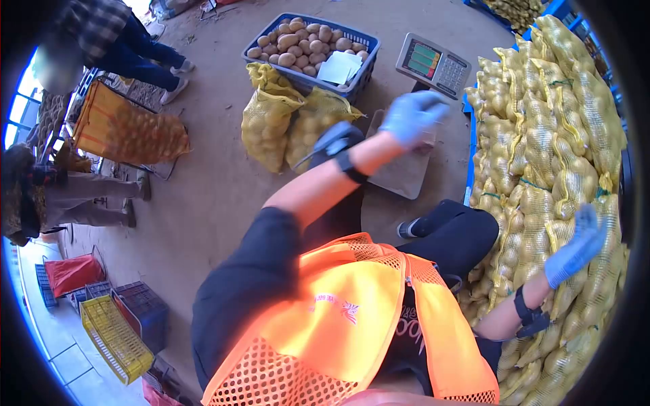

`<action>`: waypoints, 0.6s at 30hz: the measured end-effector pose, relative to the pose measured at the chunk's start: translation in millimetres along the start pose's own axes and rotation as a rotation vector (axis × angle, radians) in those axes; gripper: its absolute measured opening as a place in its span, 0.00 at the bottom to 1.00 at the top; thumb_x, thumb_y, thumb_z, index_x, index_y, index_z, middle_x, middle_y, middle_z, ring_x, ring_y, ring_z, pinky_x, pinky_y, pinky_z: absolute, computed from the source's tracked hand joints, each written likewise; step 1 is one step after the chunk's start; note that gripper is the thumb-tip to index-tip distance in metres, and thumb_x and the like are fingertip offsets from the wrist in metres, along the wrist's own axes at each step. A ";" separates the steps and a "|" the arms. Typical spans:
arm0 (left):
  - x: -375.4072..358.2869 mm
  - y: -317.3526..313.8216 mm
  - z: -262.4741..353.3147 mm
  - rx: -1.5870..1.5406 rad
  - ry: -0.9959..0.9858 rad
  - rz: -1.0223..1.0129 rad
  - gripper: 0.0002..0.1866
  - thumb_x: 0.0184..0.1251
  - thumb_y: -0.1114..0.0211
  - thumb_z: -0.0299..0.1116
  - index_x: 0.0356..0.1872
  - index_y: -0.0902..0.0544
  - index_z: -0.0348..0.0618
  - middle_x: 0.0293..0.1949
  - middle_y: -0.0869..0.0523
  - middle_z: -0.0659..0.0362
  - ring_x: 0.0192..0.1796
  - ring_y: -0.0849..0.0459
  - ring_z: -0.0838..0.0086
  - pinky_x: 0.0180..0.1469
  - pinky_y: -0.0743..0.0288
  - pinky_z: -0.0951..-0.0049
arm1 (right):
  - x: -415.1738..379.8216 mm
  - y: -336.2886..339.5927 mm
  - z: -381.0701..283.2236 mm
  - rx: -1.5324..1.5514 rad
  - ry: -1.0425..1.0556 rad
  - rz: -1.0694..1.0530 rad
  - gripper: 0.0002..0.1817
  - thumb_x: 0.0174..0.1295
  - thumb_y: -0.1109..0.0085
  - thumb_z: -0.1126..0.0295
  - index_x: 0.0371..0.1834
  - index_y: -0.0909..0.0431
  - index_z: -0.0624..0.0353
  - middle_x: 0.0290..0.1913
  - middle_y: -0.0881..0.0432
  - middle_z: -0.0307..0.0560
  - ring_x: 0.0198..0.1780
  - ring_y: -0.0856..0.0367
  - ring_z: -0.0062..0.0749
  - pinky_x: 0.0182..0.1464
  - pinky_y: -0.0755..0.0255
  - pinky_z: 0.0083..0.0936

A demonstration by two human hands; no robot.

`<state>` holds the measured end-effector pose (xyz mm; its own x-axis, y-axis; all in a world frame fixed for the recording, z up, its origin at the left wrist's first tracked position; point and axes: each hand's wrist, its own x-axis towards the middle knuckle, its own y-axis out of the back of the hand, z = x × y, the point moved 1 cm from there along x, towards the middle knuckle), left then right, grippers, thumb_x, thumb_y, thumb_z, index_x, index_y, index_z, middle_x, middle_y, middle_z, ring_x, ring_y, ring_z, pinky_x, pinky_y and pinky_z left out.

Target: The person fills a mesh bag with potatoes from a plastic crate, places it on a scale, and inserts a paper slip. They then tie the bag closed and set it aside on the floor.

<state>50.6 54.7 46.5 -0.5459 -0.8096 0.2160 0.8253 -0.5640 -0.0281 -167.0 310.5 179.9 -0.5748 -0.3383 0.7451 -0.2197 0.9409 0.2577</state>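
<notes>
My left hand (pixel 414 120), in a light blue glove and smeared by motion, reaches over the weighing plate (pixel 399 172) of a floor scale, just below its display (pixel 433 64). I cannot tell whether its fingers hold anything. Off to the right, my gloved right hand (pixel 577 249) stretches its fingers out and overlaps the stacked yellow mesh sacks of potatoes (pixel 531 169), with nothing in its grasp. Two filled yellow mesh sacks (pixel 267 128) stand on the floor left of the scale. Behind them, a blue crate (pixel 369 42) holds loose potatoes (pixel 298 44) and white paper sheets (pixel 338 68).
Two people stand at the left, one in a plaid shirt (pixel 95 27). Near them is an orange mesh sack (pixel 128 128) on a frame. Yellow (pixel 115 338) and dark blue crates (pixel 145 311) sit at lower left, beside a red bag (pixel 73 274).
</notes>
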 end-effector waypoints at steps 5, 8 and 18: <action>-38.1 176.8 -119.8 0.496 0.134 0.514 0.14 0.58 0.37 0.38 0.41 0.17 0.39 0.34 0.14 0.56 0.37 0.17 0.72 0.44 0.25 0.74 | -52.9 -29.3 82.9 0.015 -0.379 -0.197 0.28 0.66 0.49 0.64 0.65 0.43 0.63 0.51 0.27 0.54 0.52 0.25 0.38 0.55 0.31 0.30; -56.5 248.2 -175.8 0.870 0.422 0.568 0.22 0.54 0.36 0.45 0.48 0.20 0.44 0.46 0.19 0.50 0.50 0.21 0.59 0.54 0.29 0.65 | -87.4 -35.3 141.7 -0.186 -0.440 -0.319 0.30 0.62 0.43 0.66 0.65 0.43 0.62 0.50 0.26 0.53 0.52 0.26 0.37 0.54 0.31 0.31; -19.1 258.2 -208.2 1.393 0.437 0.383 0.33 0.48 0.33 0.46 0.59 0.30 0.57 0.67 0.41 0.50 0.70 0.47 0.48 0.66 0.50 0.43 | -179.0 -44.9 161.3 -0.700 -0.424 -0.373 0.23 0.61 0.43 0.59 0.51 0.28 0.67 0.50 0.23 0.59 0.53 0.25 0.45 0.57 0.34 0.33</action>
<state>244.0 -109.4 -168.1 -0.0640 -0.9925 0.1044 0.2606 0.0843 0.9617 -181.4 326.3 -64.3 -0.8354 -0.4709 0.2835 -0.0001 0.5159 0.8566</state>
